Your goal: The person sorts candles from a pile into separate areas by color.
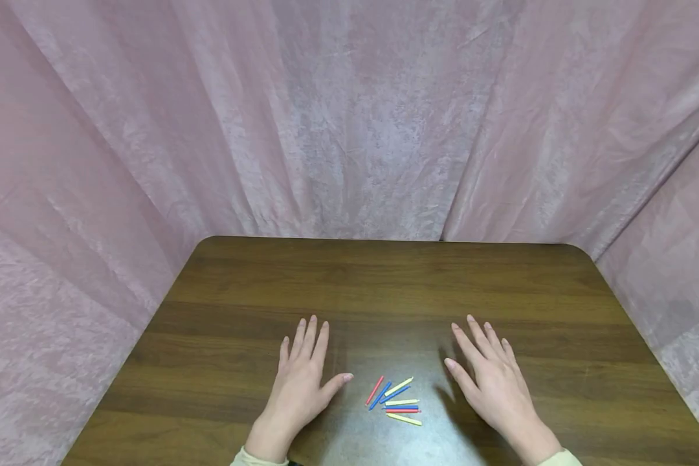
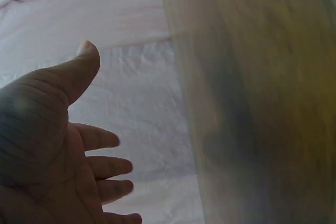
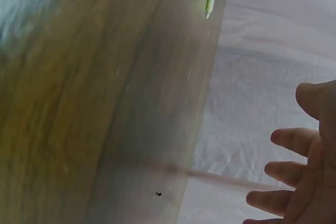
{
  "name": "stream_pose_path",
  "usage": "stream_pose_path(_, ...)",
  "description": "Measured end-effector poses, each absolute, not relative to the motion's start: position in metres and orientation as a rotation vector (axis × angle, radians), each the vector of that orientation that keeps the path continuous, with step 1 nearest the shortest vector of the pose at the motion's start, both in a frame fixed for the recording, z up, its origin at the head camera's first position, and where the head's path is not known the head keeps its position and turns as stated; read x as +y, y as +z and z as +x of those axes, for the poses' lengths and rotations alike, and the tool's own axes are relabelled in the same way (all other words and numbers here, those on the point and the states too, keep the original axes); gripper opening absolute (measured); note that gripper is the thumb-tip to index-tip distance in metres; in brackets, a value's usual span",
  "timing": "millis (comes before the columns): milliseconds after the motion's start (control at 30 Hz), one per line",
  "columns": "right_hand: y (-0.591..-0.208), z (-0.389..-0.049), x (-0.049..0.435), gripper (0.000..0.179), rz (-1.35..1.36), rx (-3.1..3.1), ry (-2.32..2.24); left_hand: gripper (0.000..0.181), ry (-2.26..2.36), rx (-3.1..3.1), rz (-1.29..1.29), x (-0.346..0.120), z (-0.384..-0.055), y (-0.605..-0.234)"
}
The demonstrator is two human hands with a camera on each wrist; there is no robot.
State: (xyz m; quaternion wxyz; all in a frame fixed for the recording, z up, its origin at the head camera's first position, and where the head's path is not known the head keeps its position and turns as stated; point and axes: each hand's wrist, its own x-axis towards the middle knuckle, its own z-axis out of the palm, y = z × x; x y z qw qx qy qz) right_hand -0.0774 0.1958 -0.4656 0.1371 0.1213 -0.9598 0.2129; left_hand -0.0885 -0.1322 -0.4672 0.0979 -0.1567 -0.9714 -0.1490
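Note:
Several thin coloured sticks, like small candles or crayons, lie loosely grouped on the wooden table (image 1: 349, 278) between the two hands. Red (image 1: 375, 391), blue (image 1: 380, 395) and yellow sticks (image 1: 404, 419) are among them; some lie touching or very close together. To their left is my left hand (image 1: 299, 388), fingers straight and thumb pointing toward the group, holding nothing. On the other side my right hand (image 1: 495, 385) hovers with spread fingers, also holding nothing, its shadow on the table. Stick ends show at the top of the left wrist view and the right wrist view.
Pink velvety curtains (image 1: 378, 116) hang behind the table and along both sides. The table's far edge has rounded corners. A small dark speck (image 3: 158, 194) lies on the tabletop in the right wrist view.

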Motion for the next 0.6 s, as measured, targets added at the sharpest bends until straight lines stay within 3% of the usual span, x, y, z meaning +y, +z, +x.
stream_pose_path(600,-0.470,-0.077,0.173,0.030,0.388,-2.622,0.820,0.064,-0.647,-2.932,-0.635,-0.119,-0.080,-0.466)
